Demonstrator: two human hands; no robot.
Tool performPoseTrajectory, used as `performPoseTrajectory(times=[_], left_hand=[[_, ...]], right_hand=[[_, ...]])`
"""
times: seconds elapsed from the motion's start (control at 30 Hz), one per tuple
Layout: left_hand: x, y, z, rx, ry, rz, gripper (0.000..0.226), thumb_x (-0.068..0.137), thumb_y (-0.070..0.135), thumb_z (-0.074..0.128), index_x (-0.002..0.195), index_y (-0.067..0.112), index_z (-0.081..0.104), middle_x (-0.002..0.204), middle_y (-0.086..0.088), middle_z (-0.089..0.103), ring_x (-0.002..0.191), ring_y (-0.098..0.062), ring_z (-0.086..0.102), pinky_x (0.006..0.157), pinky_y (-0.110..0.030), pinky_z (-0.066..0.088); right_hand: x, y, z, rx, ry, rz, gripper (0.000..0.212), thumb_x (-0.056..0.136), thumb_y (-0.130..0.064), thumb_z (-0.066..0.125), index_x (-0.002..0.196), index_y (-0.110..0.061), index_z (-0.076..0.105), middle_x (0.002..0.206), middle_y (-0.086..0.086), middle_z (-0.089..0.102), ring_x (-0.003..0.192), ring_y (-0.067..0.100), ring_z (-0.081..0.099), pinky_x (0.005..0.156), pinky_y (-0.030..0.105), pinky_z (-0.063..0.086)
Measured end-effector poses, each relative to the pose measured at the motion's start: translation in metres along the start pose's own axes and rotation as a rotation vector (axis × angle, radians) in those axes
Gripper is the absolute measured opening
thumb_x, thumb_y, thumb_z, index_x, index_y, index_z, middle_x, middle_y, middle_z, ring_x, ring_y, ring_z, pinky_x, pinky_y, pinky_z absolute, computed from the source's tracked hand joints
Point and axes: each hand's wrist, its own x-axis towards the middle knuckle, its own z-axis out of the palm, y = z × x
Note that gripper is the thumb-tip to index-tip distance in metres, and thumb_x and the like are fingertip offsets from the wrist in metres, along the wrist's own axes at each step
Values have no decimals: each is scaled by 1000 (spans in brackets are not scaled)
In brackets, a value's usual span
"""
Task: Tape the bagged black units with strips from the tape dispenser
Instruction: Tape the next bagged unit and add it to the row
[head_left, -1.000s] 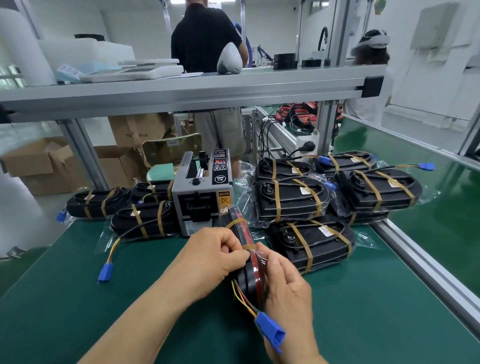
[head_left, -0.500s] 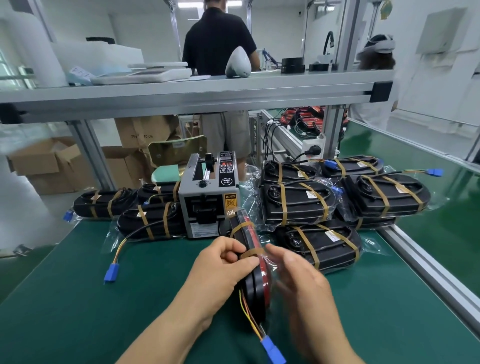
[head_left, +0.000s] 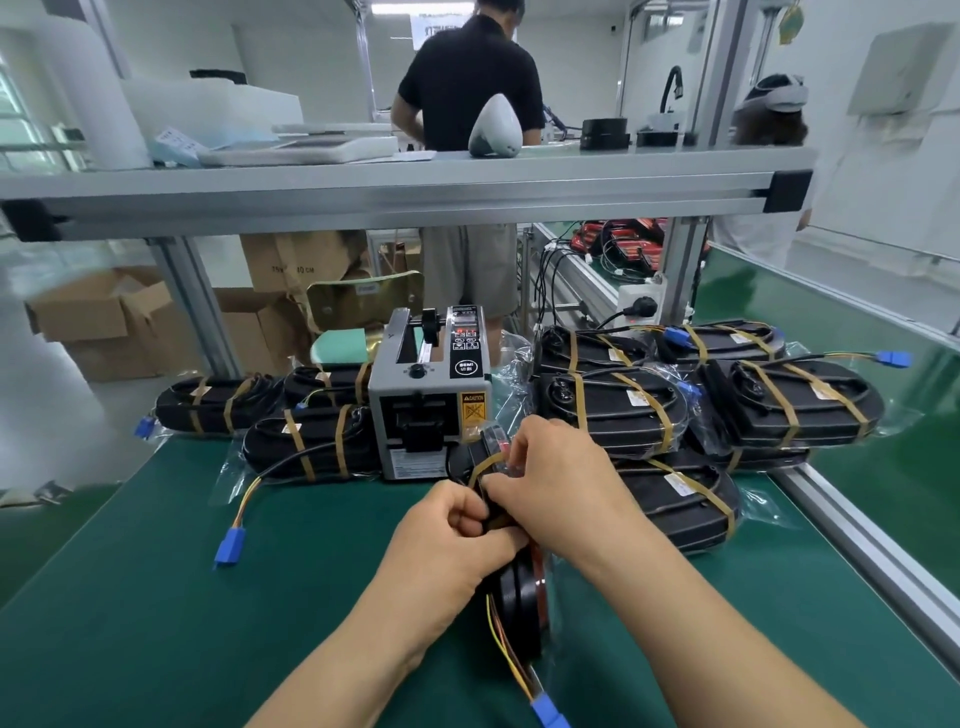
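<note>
A bagged black unit stands on edge on the green mat, just in front of the grey tape dispenser. My left hand grips its left side, fingers curled over the top edge. My right hand lies over the top from the right, fingers curled onto a tan tape strip that wraps the unit's far end. The unit's yellow and orange wires end in a blue connector near the bottom edge. The middle of the unit is hidden under my hands.
Taped bagged units lie stacked right of the dispenser and left of it, one trailing a blue plug. An aluminium rail edges the mat on the right. A metal shelf spans overhead; a person stands behind it.
My right hand has moved from the unit's near right side up over its top onto the tape strip. My left hand stays gripping the unit, which sits slightly nearer the dispenser.
</note>
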Motion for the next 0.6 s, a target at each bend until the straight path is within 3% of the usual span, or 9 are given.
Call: performPoseTrajectory(times=[0.23,0.4,0.5,0.6], left_hand=[[1,-1,1,10,-12,10,51,44,48,80,83,23,61,78,4,57,66,-8,52,65,-26,47],[1,-2,1,18,-23,2,56,40,55,76,84,25,60,80,4,58,70,-10,53,70,-29,50],[1,-1,2,46,-16,4,53,40,57,75,82,28,60,76,8,58,65,-5,52,68,-28,50],[0,3,4,74,-12,7,54,39,59,73,82,29,59,74,10,57,63,-5,51,67,-28,49]], right_hand=[[6,5,-2,-104,39,-46,21,98,-29,53,81,-16,53,90,3,62,77,23,53,67,30,39],[10,20,-4,168,-71,61,26,96,-30,58,74,-18,54,70,-1,62,65,17,55,63,33,48],[17,19,-3,174,-2,41,30,88,-46,65,74,-22,54,69,-4,63,67,15,59,63,36,51],[29,9,3,30,66,11,43,78,-62,68,80,-23,51,78,-7,58,69,12,53,54,30,38]])
